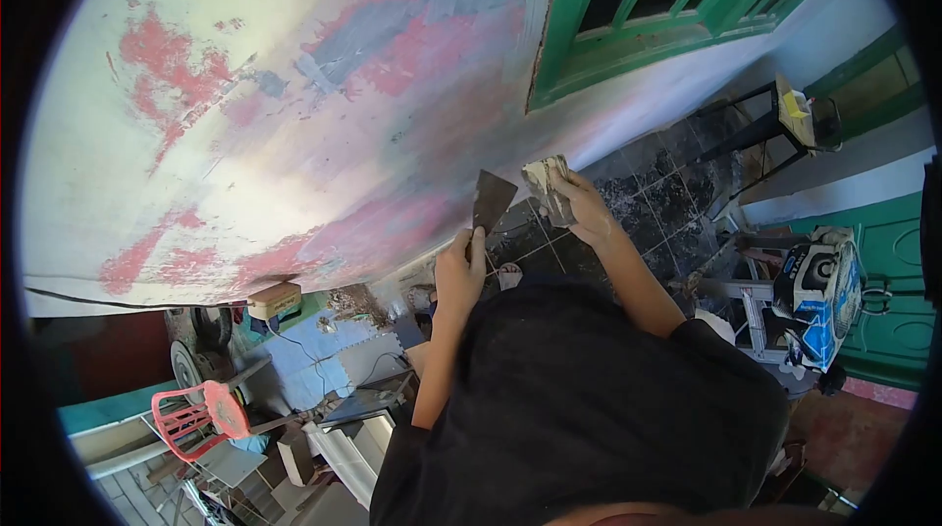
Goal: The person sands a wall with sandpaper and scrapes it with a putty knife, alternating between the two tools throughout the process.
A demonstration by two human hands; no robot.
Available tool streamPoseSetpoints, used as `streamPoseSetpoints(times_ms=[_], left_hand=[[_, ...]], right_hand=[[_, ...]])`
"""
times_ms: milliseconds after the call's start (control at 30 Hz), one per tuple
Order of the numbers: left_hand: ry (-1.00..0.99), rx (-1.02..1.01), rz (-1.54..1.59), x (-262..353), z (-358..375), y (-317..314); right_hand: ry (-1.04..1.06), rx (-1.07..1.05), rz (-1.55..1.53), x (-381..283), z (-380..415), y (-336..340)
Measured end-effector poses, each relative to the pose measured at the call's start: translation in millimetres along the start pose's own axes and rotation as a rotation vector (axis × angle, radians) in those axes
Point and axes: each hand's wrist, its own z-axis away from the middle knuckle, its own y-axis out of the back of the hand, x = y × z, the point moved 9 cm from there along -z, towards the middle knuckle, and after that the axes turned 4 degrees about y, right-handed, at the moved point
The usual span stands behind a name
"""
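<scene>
My left hand [457, 269] is closed around the handle of a putty knife [494, 200], its wide dark blade pointing up and away from me. Close to its right, my right hand [587, 211] grips a flat piece smeared with putty [542, 177]; I cannot tell its exact kind. A small gap separates the blade from this piece. Both hands are held out in front of my black shirt. Ahead of them rises a wall [265, 124] with patches of pink, grey and cream, its paint uneven and scraped.
A green window frame [552, 65] is set in the wall. Dark tiles [638, 192] cover the floor. At right are a stool [790, 114], a stepladder [751, 315] and a printed sack [819, 305]. Lower left, a red chair [226, 408] stands among clutter, near a small box [275, 301].
</scene>
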Motion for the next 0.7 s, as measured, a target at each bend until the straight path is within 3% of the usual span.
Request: streamPoseSetpoints(times_ms=[100, 200, 267, 333, 467, 667, 700], left_hand=[[0.115, -0.003, -0.08, -36.5, 5.4, 4.2], [0.234, -0.017, -0.088, -57.8, 15.5, 12.1], [0.247, 0.022, -0.112, -90.7, 25.1, 15.1], [0.261, 0.058, -0.133, -107.6, 38.5, 22.4], [0.468, 0.048, -0.019, -148.0, 68.1, 30.4], [0.667, 0.205, 0.04, -159.9, 116.7, 58.6], [0.677, 0.217, 0.015, -140.0, 120.4, 68.8]], right_hand=[[-0.103, -0.09, -0.149, 12.2, -2.5, -19.1], [-0.205, -0.19, 0.114, 48.6, -11.3, -9.8], [-0.198, -0.173, 0.522, 57.1, -13.7, -4.2], [-0.265, -0.183, 0.478, 69.5, -10.5, -5.2], [-0.387, -0.266, 0.415, 81.9, -2.3, -22.3], [-0.495, -0.321, 0.464, 93.7, -9.3, -38.4], [-0.48, -0.338, 0.454, 94.0, -12.1, -43.6]])
